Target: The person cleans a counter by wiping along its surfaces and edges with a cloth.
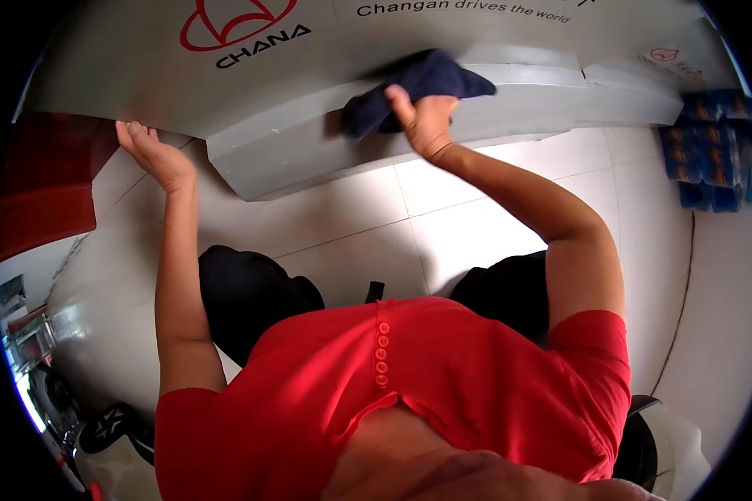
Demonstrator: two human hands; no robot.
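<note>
My right hand presses a dark blue cloth against the front of a grey counter, where a slanted ledge runs below the lettering. The thumb lies over the cloth and the other fingers are mostly hidden by it. Over on the left, my left hand touches the lower edge of the grey panel with slightly bent fingertips. Nothing shows in that hand. Above the ledge, the panel carries a red logo with the word "CHANA" under it.
A red-brown piece of furniture stands at the left. Stacked blue packs sit by the wall at the right. My knees are bent over the white tiled floor. A white rounded object is at lower right.
</note>
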